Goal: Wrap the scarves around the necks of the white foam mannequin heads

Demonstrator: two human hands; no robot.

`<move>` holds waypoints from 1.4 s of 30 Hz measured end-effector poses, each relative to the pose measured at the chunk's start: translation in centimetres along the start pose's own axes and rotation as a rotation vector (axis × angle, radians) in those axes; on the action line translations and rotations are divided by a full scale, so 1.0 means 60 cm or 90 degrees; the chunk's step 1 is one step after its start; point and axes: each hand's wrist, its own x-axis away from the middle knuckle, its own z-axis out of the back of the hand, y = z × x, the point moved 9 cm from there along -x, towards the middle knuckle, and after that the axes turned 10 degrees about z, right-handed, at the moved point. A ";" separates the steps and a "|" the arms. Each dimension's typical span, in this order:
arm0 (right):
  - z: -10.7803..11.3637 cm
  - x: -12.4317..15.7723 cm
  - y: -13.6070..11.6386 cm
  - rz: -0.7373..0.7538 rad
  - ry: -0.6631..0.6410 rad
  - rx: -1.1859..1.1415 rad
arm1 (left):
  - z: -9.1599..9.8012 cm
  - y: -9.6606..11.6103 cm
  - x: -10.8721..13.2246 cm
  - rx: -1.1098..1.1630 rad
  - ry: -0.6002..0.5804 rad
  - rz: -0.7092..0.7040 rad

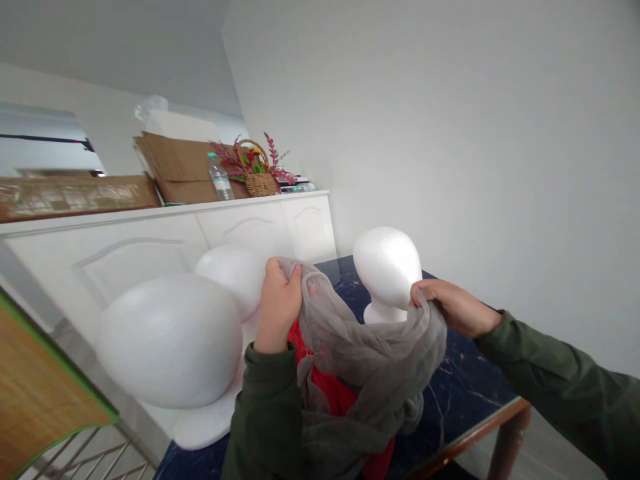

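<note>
On the white cabinet (pixel 260 223) we see a taped cardboard box (pixel 75 195), a clear plastic bottle (pixel 221 179) standing before upright brown cardboard (pixel 186 163), and, near the bottle, a wicker basket (pixel 261 186) with red sprigs (pixel 231 162). At lower left we have a green-edged, wood-toned board (pixel 40 383).

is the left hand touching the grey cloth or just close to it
Touching. The head view shows it plainly: the left hand pinches the upper edge of the grey cloth, which hangs from that grip.
</note>
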 end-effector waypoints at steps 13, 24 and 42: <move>-0.199 0.013 0.079 0.065 -0.351 0.384 | -0.067 0.030 0.039 0.438 -0.199 0.093; -0.183 -0.066 0.057 0.137 -0.168 0.109 | -0.069 0.083 0.076 0.298 -0.417 -0.031; -0.085 -0.108 -0.135 0.319 0.118 0.163 | -0.196 0.046 0.108 0.177 -0.557 -0.020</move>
